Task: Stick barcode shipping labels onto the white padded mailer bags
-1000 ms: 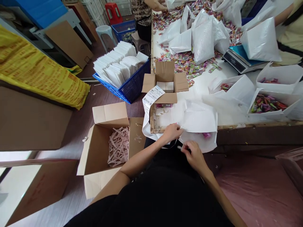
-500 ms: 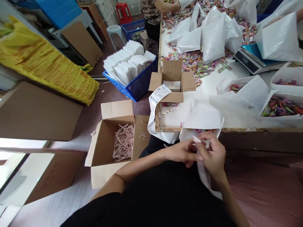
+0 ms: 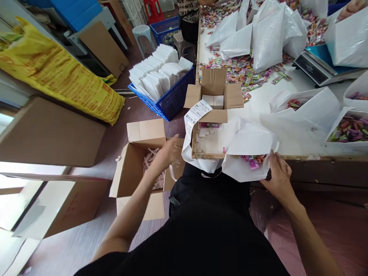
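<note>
My right hand (image 3: 278, 172) pinches the right side of a white plastic mailer bag (image 3: 253, 136) at the table's front edge. The bag's mouth faces me, and small colourful packets (image 3: 253, 161) show inside it. My left hand (image 3: 169, 152) is out to the left above an open cardboard box (image 3: 125, 172), its fingers stretched and slightly blurred. Just below that hand a thin pale strip (image 3: 173, 172) hangs against the box flap. Inside the box lies a heap of similar pale strips (image 3: 150, 163).
On the table (image 3: 290, 140) stand a small carton (image 3: 214, 115) with a label roll (image 3: 198, 111), a scale (image 3: 313, 71), several filled white bags (image 3: 268, 42) and loose packets. A blue basket (image 3: 179, 90) of white envelopes is left of it. A co-worker's hand (image 3: 350, 8) is at the far right.
My hands were together at the bag's edge with a white strip. Now the left has swung left over the box, while the right has moved to the bag's right side. The bag's opening shows more packets.
</note>
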{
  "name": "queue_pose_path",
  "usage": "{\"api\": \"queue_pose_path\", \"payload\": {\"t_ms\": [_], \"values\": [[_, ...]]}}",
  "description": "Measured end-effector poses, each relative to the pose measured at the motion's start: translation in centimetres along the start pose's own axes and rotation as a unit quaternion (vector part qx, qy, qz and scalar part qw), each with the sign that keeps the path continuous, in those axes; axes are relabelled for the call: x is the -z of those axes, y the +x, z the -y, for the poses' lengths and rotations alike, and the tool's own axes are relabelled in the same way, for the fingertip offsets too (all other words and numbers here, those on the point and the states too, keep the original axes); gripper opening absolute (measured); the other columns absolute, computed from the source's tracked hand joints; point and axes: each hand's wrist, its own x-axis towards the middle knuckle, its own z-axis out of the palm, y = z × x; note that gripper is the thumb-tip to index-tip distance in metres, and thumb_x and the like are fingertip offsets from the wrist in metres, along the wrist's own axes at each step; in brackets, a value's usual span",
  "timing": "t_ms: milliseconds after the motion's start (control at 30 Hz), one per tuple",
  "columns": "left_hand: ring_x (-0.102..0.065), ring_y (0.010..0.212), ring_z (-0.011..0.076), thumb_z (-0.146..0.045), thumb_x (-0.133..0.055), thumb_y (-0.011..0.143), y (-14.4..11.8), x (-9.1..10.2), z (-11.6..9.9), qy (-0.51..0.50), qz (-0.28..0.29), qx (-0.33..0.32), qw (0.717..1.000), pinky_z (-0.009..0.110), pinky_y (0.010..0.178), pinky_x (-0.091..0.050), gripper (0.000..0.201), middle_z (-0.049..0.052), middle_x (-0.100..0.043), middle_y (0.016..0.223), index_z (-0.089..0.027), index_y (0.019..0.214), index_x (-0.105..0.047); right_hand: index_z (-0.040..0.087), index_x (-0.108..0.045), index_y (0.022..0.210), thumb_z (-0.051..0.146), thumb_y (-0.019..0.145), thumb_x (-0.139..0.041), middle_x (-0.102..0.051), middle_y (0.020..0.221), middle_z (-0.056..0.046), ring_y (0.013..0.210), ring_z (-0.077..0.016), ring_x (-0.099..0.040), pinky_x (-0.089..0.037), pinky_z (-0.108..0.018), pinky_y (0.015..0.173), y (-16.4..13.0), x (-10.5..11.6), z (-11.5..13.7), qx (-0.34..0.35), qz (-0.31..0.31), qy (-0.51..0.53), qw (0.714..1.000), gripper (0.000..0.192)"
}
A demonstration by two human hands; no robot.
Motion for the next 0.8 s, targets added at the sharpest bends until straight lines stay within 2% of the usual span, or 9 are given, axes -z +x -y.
{"api": "queue_pose_path", "payload": {"t_ms": [67,167,233,333,400,500,600,667,800], "values": [[-0.034,0.150,0.0217,-0.005,-0.036,0.089,4.2,-2.0,-5.0,-0.028,0.011,-0.183,0.983,0.042,0.121,-0.032,0.074,0.010,-0.032,0.164,-0.023,0.160,-0.023,0.024,-0.037,0.154,0.036,0.095,-0.054,-0.050,0.150,-0.013,0.139,-0.0311,-0.047,-0.028,-0.052,0.116,0.2,-0.3,0.3,0.051,-0.034,-0.003,0.998,0.063],[-0.020,0.155,0.0202,-0.005,-0.040,0.088,9.9,-5.5,-10.8,-0.021,0.096,-0.403,0.910,0.043,0.126,-0.021,0.073,0.004,-0.028,0.166,-0.027,0.158,-0.029,0.025,-0.062,0.128,0.027,0.096,-0.057,-0.069,0.129,-0.007,0.119,-0.0230,-0.065,-0.031,-0.044,0.114,0.2,-0.1,0.6,0.092,-0.083,0.000,0.992,0.033],[-0.023,0.154,0.0200,-0.011,-0.044,0.091,12.2,-7.3,-12.5,-0.025,0.150,-0.495,0.855,0.042,0.127,-0.018,0.062,0.004,-0.034,0.163,-0.025,0.152,-0.042,0.024,-0.068,0.110,0.023,0.095,-0.059,-0.074,0.117,-0.004,0.110,-0.0201,-0.069,-0.034,-0.042,0.111,-0.2,0.3,0.5,0.092,-0.101,0.013,0.991,0.018],[-0.042,0.145,0.0201,-0.021,-0.043,0.096,13.2,-8.9,-11.7,-0.074,0.193,-0.551,0.809,0.039,0.124,-0.028,0.042,0.008,-0.056,0.147,-0.022,0.133,-0.064,0.022,-0.067,0.094,0.020,0.095,-0.057,-0.076,0.110,-0.003,0.104,-0.0190,-0.071,-0.037,-0.041,0.108,-1.7,0.6,-0.2,0.067,-0.120,0.046,0.989,0.010],[-0.056,0.133,0.0219,-0.030,-0.043,0.098,12.5,-9.4,-10.2,-0.138,0.189,-0.530,0.815,0.040,0.117,-0.038,0.036,0.012,-0.067,0.132,-0.021,0.118,-0.072,0.022,-0.067,0.094,0.023,0.096,-0.055,-0.077,0.107,-0.004,0.100,-0.0194,-0.072,-0.040,-0.042,0.106,-2.8,0.3,-0.8,0.021,-0.135,0.068,0.988,0.013],[-0.068,0.103,0.0234,-0.043,-0.047,0.097,10.2,-9.9,-8.8,-0.248,0.134,-0.401,0.872,0.041,0.098,-0.050,0.036,0.014,-0.075,0.099,-0.019,0.090,-0.073,0.020,-0.068,0.087,0.040,0.094,-0.057,-0.075,0.089,-0.008,0.096,-0.0243,-0.068,-0.047,-0.041,0.093,-3.8,-0.9,-1.5,-0.108,-0.206,0.092,0.968,0.023],[-0.057,0.064,0.0160,-0.051,-0.045,0.096,8.3,-10.7,-9.5,-0.309,0.073,-0.177,0.931,0.030,0.068,-0.047,0.049,0.003,-0.057,0.060,-0.019,0.059,-0.053,0.020,-0.058,0.066,0.051,0.090,-0.058,-0.061,0.065,-0.004,0.081,-0.0236,-0.061,-0.047,-0.036,0.076,-3.2,-2.5,-1.5,-0.247,-0.273,0.125,0.921,0.038],[-0.043,0.053,0.0121,-0.049,-0.046,0.094,8.1,-11.1,-10.7,-0.313,0.062,-0.053,0.946,0.027,0.056,-0.036,0.051,-0.002,-0.041,0.050,-0.020,0.052,-0.039,0.020,-0.051,0.061,0.049,0.089,-0.057,-0.050,0.057,0.001,0.064,-0.0164,-0.051,-0.042,-0.031,0.065,-2.3,-3.3,-1.3,-0.323,-0.265,0.166,0.893,0.041],[-0.037,0.048,0.0101,-0.039,-0.057,0.085,9.2,-11.5,-11.9,-0.311,0.140,0.052,0.939,0.027,0.052,-0.028,0.045,-0.005,-0.034,0.047,-0.021,0.050,-0.035,0.019,-0.051,0.062,0.048,0.076,-0.067,-0.045,0.058,0.005,0.055,-0.0106,-0.042,-0.036,-0.026,0.053,-0.9,-3.9,-1.3,-0.426,-0.215,0.286,0.831,0.036]]}}
